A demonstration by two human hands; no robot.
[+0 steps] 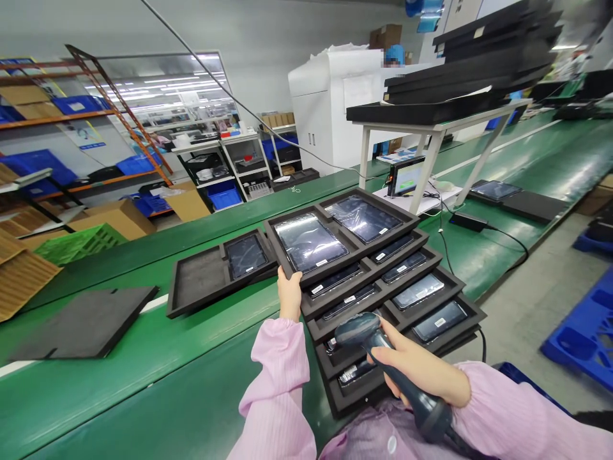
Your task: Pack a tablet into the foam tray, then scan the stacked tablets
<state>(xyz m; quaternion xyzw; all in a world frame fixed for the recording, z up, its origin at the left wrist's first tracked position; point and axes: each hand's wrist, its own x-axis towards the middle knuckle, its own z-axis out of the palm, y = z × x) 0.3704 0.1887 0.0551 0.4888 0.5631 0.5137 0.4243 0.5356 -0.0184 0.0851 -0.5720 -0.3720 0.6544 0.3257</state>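
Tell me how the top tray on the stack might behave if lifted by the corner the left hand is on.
The top tray is probably fairly stiff, as its rims look thick and straight. It may tip, since the left hand is at just one corner. Its two tablets look glossy, so they could slide.
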